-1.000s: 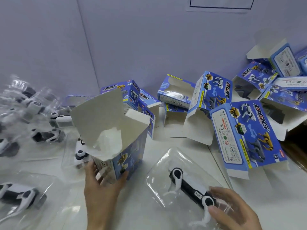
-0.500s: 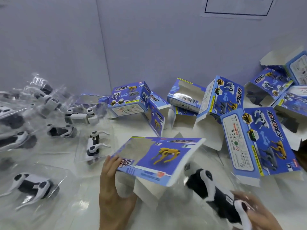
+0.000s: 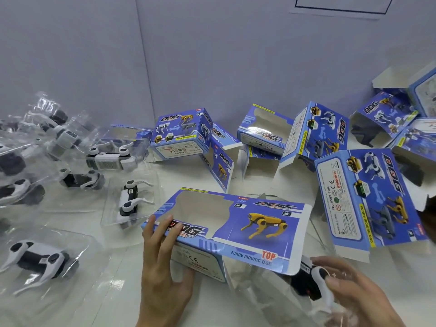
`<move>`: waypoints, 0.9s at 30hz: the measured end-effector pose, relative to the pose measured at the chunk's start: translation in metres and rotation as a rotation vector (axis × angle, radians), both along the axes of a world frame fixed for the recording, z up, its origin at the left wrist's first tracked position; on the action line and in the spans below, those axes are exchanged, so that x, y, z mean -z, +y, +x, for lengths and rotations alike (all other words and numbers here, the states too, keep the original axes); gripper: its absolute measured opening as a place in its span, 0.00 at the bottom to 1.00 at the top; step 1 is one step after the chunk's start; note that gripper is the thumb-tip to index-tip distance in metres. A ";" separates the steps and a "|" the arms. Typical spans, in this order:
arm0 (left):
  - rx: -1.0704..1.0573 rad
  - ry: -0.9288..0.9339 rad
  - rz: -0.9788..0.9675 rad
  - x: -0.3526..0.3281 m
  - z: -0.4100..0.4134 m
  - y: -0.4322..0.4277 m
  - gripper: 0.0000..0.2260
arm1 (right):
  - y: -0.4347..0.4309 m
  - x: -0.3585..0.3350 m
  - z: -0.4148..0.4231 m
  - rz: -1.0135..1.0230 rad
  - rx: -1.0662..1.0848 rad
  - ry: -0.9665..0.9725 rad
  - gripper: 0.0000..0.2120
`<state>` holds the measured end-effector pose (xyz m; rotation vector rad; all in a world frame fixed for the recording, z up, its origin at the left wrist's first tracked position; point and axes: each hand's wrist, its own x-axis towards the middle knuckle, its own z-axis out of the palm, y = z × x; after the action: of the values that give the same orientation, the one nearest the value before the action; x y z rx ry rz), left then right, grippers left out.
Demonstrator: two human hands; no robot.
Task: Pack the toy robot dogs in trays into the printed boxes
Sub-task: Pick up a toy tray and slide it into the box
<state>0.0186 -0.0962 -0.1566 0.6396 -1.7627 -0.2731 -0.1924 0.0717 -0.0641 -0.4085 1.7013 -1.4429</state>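
Front-centre on the white table [image 3: 122, 291], you're holding a printed box [image 3: 236, 223] w/ your left hand [image 3: 162, 267]. It's blue card w/ a cut-out window in the upper face, a yellow robot-dog pic right of the window, a "DOG" logo, and "FUNNY MOVING DOG" plus a red "TOP" along the near edge. It's lying on its side, tilted, w/ its right end facing your other hand. Your left fingers [image 3: 165, 224] are curling over the box's left end while the thumb is pressing the white panel underneath, so that hand is gripping it.

Just below-right of the box, your right hand [image 3: 354, 293] is clasping a trayed dog [image 3: 309, 279]: black body, white legs, in a clear plastic tray. The fingers are bending round it, one tip touching a white leg. Its front end is sitting under the box's near-right corner; can't tell if it's inside.

Left of the box, more trayed dogs [image 3: 128, 204] are lying scattered. Behind and right of the box, other blue boxes [image 3: 368, 199] are lying open-ended.
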 end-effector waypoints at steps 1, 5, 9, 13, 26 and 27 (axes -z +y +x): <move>0.000 -0.014 -0.015 0.002 0.001 0.000 0.32 | 0.010 0.006 -0.003 -0.097 -0.073 0.050 0.15; 0.001 -0.022 -0.013 0.004 0.002 -0.001 0.32 | 0.022 0.009 -0.022 -0.127 -0.121 0.107 0.17; 0.004 -0.043 -0.066 0.004 0.000 -0.001 0.34 | 0.021 -0.003 -0.020 -0.128 -0.110 0.068 0.16; 0.059 -0.110 -0.151 0.007 -0.003 0.002 0.28 | 0.002 -0.014 -0.006 -0.109 -0.140 0.071 0.10; -0.079 0.210 0.410 -0.017 -0.008 0.013 0.38 | 0.013 0.031 -0.036 -0.330 0.117 -0.299 0.16; -0.069 0.239 0.461 -0.022 -0.010 0.013 0.38 | 0.012 0.030 -0.034 -0.264 0.111 -0.280 0.15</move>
<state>0.0081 -0.0832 -0.1347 0.9517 -1.4515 -0.6917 -0.2267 0.0839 -0.0945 -0.2410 1.3340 -1.7262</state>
